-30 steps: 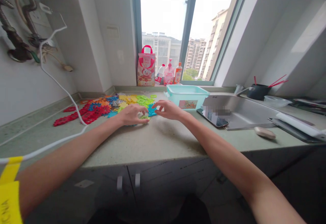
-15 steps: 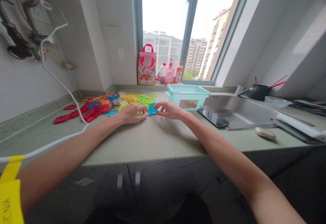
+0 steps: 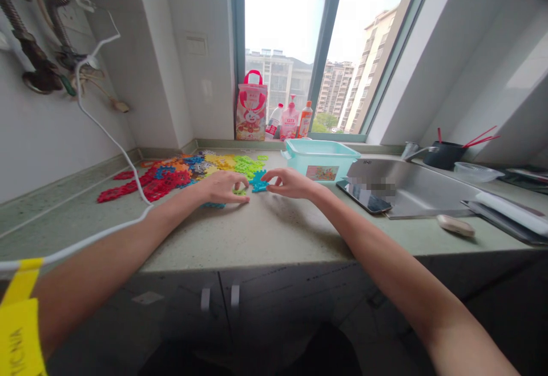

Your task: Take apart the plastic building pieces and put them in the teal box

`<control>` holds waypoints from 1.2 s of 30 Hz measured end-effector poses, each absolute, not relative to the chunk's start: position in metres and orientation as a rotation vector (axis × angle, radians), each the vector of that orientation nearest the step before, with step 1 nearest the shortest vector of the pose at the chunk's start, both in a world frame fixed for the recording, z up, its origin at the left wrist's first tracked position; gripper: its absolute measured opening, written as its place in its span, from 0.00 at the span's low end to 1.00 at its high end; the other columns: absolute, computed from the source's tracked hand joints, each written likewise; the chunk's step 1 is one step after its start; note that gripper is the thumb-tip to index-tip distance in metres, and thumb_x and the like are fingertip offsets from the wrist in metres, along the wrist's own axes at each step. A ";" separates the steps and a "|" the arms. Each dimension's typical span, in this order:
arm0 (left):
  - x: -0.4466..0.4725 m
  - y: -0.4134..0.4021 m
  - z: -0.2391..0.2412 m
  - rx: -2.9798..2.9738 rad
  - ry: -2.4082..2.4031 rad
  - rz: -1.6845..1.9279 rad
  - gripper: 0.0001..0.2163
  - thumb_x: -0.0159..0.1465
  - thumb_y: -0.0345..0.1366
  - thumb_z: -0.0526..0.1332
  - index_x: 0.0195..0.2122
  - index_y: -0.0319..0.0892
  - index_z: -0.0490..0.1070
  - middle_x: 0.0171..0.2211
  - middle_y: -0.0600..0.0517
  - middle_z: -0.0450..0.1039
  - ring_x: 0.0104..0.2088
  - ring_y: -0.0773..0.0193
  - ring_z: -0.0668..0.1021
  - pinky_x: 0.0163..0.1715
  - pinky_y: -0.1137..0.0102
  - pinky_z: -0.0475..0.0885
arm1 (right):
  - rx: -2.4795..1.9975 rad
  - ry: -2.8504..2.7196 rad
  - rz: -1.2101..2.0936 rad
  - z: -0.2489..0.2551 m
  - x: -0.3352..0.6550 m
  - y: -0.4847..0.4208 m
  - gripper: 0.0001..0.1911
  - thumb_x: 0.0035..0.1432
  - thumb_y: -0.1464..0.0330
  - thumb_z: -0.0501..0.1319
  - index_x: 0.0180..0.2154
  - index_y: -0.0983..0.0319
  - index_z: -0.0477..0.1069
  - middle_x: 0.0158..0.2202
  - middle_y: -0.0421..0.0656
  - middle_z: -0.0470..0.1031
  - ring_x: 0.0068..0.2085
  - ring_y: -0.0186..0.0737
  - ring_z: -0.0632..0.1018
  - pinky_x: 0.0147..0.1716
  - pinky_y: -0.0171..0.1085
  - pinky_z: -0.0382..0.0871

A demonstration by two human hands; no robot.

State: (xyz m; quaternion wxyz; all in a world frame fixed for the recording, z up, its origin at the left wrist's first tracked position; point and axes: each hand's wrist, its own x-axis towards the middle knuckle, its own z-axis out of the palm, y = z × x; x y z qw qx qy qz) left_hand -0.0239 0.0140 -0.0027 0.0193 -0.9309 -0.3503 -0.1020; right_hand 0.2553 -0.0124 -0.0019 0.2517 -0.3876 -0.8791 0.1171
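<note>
Many flat plastic puzzle pieces (image 3: pixel 180 173) in red, orange, blue, yellow and green lie spread over the green counter (image 3: pixel 257 233). My left hand (image 3: pixel 222 186) rests palm down at the near edge of the pile, fingers curled over a green piece (image 3: pixel 240 192). My right hand (image 3: pixel 289 183) pinches a light blue piece (image 3: pixel 258 182) between thumb and fingers, right beside the left hand. Both pieces touch the counter, close to each other.
A teal plastic box (image 3: pixel 319 159) stands behind my right hand. A phone (image 3: pixel 363 196) lies at the sink (image 3: pixel 411 190) edge, with a soap bar (image 3: pixel 456 225) nearby. A white cable (image 3: pixel 107 136) hangs across the counter's left. Bottles (image 3: pixel 291 122) and a red bag (image 3: pixel 252 110) stand on the windowsill.
My right hand closed its fingers on the light blue piece and drew it toward the left hand. The camera view shifted slightly right and up.
</note>
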 end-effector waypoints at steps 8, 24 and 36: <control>-0.022 0.017 -0.011 -2.918 -0.932 -0.549 0.23 0.58 0.52 0.69 0.51 0.47 0.79 0.37 0.52 0.79 0.35 0.59 0.80 0.40 0.68 0.72 | -1.029 -2.397 0.378 0.001 0.254 -0.016 0.14 0.61 0.73 0.66 0.49 0.61 0.82 0.45 0.43 0.85 0.33 0.33 0.82 0.37 0.32 0.73; -0.008 -0.009 0.005 -2.668 -0.689 -0.839 0.24 0.67 0.56 0.66 0.56 0.45 0.76 0.46 0.46 0.82 0.48 0.53 0.82 0.55 0.61 0.72 | -0.818 -2.255 0.648 -0.005 0.234 -0.023 0.17 0.63 0.56 0.66 0.33 0.64 0.77 0.27 0.41 0.78 0.26 0.34 0.77 0.27 0.32 0.69; -0.059 0.032 0.020 -2.547 -1.349 -0.375 0.15 0.66 0.52 0.62 0.37 0.49 0.82 0.33 0.51 0.83 0.34 0.56 0.80 0.37 0.67 0.68 | -0.937 -1.677 0.773 0.008 0.248 -0.010 0.24 0.54 0.47 0.71 0.35 0.62 0.76 0.30 0.43 0.82 0.22 0.30 0.75 0.21 0.29 0.67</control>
